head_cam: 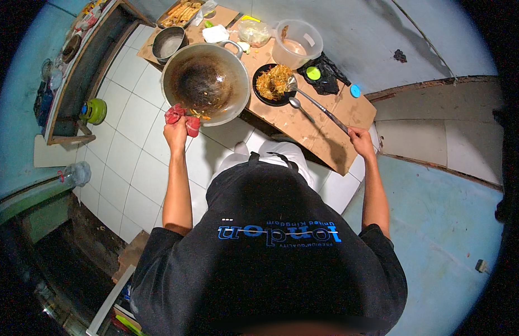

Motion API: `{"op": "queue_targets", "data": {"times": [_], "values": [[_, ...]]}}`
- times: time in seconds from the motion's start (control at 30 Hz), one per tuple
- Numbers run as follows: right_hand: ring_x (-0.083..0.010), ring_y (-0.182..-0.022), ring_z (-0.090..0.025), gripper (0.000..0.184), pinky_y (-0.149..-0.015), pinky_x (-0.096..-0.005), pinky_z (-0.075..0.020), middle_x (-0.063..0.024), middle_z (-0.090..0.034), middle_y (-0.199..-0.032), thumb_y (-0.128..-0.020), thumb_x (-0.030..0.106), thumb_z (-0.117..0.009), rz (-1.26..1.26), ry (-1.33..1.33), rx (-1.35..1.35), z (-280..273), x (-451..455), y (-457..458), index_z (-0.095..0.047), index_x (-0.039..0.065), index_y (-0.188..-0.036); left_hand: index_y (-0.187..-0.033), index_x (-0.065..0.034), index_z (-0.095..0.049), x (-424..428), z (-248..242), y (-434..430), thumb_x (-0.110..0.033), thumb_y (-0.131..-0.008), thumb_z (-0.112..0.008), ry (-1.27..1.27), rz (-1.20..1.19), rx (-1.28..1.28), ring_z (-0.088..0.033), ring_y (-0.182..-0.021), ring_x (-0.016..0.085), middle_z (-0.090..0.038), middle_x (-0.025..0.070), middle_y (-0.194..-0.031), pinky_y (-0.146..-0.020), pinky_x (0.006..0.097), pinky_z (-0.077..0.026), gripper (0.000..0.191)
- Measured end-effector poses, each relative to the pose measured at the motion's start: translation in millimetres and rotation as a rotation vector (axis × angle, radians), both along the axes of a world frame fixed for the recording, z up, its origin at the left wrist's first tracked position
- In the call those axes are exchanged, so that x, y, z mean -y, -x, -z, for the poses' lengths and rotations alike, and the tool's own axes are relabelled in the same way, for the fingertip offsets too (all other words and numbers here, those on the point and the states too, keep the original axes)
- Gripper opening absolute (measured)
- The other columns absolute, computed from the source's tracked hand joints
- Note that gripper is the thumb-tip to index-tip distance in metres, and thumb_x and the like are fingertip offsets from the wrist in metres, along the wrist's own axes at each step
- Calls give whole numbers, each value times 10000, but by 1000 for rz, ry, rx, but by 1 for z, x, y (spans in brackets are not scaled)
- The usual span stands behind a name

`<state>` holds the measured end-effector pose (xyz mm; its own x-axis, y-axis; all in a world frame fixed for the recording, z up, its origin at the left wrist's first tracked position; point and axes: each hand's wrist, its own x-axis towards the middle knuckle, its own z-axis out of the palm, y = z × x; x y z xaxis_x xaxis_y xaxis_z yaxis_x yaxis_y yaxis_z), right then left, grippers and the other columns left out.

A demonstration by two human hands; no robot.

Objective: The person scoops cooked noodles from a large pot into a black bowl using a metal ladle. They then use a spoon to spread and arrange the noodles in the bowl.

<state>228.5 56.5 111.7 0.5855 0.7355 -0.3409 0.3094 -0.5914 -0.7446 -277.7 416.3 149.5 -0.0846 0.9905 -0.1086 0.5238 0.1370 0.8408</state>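
Observation:
My left hand (176, 135) grips a red cloth (174, 113) at the near rim of a large metal wok (225, 111), steadying it by that side. Brown residue coats the wok's inside, and a few food shreds cling near the cloth. In my right hand (361, 142) is the dark handle of a long metal spatula (322, 108). Its blade rests on a heap of shredded, noodle-like fried food (270, 84) on a black plate (271, 102). Just beside the plate lies a metal spoon (300, 108).
A cardboard-covered table (326, 143) carries a clear plastic tub (307, 38), a black plastic bag (326, 86), a small pot (169, 44) and a tray of rolled food (181, 14). A green gas cylinder (95, 111) stands on the tiled floor (129, 122) at left.

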Motion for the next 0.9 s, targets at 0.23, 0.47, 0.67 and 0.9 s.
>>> {"op": "queue_targets", "data": {"times": [0.23, 0.47, 0.67, 0.9], "values": [[-219, -722, -674, 288, -704, -370, -511, -156, -712, -813, -964, 247, -616, -88, 89, 305, 20, -10, 21, -731, 92, -1178, -988, 1, -773, 10, -7, -2, -186, -806, -682, -37, -54, 34, -695, -820, 179, -756, 100, -857, -793, 343, -533, 276], [-362, -885, -705, 284, -772, -430, -535, -191, -727, -951, -949, 274, -628, -84, 177, 390, 7, -19, 36, -738, 163, -1187, -1072, -11, -751, 13, -6, 4, -157, -828, -671, 3, -25, 108, -683, -898, 173, -744, 82, -978, -833, 323, -527, 296], [-386, -949, -691, 295, -800, -454, -540, -187, -721, -997, -932, 291, -657, -117, 164, 448, -2, -25, 44, -738, 184, -1195, -1019, -15, -776, 15, -9, -3, -143, -823, -688, -28, -44, 116, -687, -840, 161, -756, 76, -891, -808, 322, -527, 250], [-388, -910, -682, 290, -782, -466, -531, -183, -721, -1015, -943, 256, -653, -131, 89, 479, 0, -19, 37, -727, 209, -1219, -1060, -11, -770, 18, -14, -4, -132, -826, -685, -11, -42, 115, -692, -883, 167, -761, 86, -955, -837, 322, -526, 277]]}}
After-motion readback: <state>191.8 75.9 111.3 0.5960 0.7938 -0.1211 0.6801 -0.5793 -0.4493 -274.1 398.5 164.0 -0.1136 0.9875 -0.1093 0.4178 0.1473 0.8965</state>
